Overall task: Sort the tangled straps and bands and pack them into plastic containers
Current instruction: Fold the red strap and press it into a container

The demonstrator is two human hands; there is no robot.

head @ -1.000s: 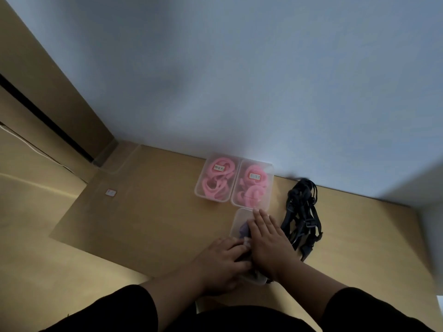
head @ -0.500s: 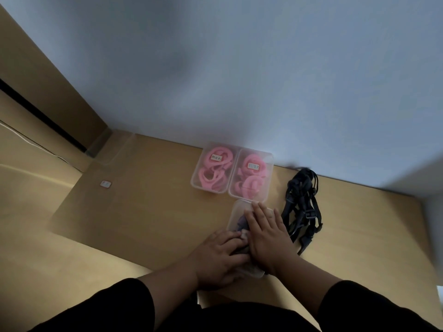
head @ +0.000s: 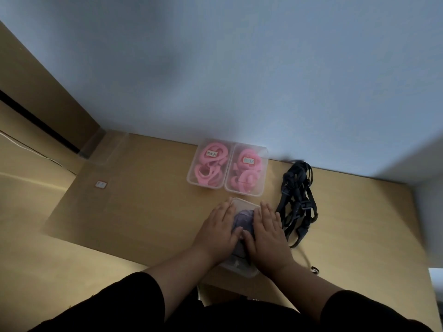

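Note:
A clear plastic container (head: 242,270) with purple bands (head: 243,219) inside lies on the wooden desk in front of me. My left hand (head: 219,227) rests flat on its left side and my right hand (head: 266,233) flat on its right side, thumbs nearly touching. Both palms press down on its top and neither grips anything. Behind it stand two closed clear containers of pink bands, the left one (head: 208,164) and the right one (head: 247,171), each with a small label. A tangle of black straps (head: 297,202) lies just right of my right hand.
The wall runs close behind the pink containers. A small white tag (head: 100,184) lies on the desk (head: 143,212) at the left. A thin strap end with a metal ring (head: 315,270) trails toward the desk's front edge at the right.
My hands were bunched together over the middle of the container; they have slid apart to its left and right sides, uncovering the purple bands. The black straps and pink containers have not moved.

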